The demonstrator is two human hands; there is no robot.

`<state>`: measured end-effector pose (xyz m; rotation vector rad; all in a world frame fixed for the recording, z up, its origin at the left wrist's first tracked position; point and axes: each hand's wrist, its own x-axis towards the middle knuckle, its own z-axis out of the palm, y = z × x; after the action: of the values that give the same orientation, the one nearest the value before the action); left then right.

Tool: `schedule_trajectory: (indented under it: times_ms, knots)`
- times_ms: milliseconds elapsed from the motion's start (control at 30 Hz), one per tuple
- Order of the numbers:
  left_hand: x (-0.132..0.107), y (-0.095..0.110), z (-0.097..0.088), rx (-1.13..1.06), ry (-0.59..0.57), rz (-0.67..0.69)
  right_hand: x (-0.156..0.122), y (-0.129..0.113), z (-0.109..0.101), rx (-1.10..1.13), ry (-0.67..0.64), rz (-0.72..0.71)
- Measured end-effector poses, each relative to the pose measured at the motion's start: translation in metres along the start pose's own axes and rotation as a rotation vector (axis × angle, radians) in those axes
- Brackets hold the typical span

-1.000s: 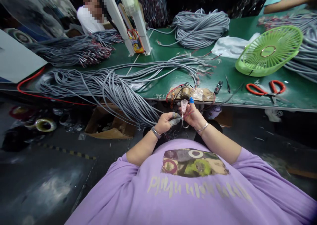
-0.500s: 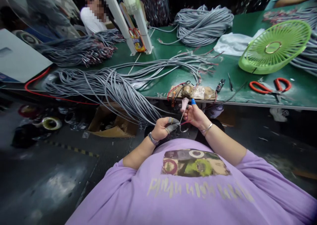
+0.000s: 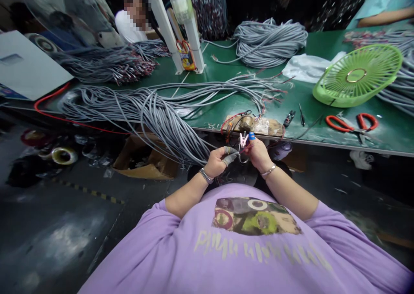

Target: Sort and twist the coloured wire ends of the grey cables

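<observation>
**Bottom centre, nearest:** purple shirt (image 3: 252, 259). Just above it, L hand (image 3: 219, 161) and R hand (image 3: 258, 153) sit close together, nearly touching, below the desk edge.
- L hand: closed on end of grey cable (image 3: 190, 148); grey cots on fingertips (image 3: 230, 158).
- R hand: one blue-capped finger; pinched on small pink clip (image 3: 242, 140) w/ thin wire ends. Exact grip too small to confirm.

**Handling (judged):**
- Cable is light and limp w/ a smooth jacket, so it may slip. Take hold near the stripped end.
- Wire ends are fine and kink easily.
- Hold clip by its body.

**Mid frame:** desk (image 3: 300, 96), taped pad (image 3: 258, 123), cable bundle (image 3: 142, 108), red scissors (image 3: 351, 123).

**Upper right:** green fan (image 3: 357, 76).

**Top centre:** cable coil (image 3: 268, 41).

**Upper left:** co-worker (image 3: 127, 26).
</observation>
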<state>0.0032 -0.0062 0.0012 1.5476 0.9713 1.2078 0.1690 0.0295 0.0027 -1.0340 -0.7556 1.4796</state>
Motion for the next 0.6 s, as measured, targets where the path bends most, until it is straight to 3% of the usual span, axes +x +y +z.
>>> schedule_trajectory:
  times_ms: [167,333,600]
  knots:
    - [-0.001,-0.005,0.002,0.023,-0.030,0.019,0.000,-0.006,0.011,0.235,-0.074,0.267]
    - [-0.004,-0.007,0.002,0.076,-0.076,0.015,0.003,-0.009,0.014,0.338,-0.039,0.267]
    - [-0.012,0.001,-0.003,0.048,-0.141,-0.012,-0.002,-0.006,0.007,0.375,-0.127,0.347]
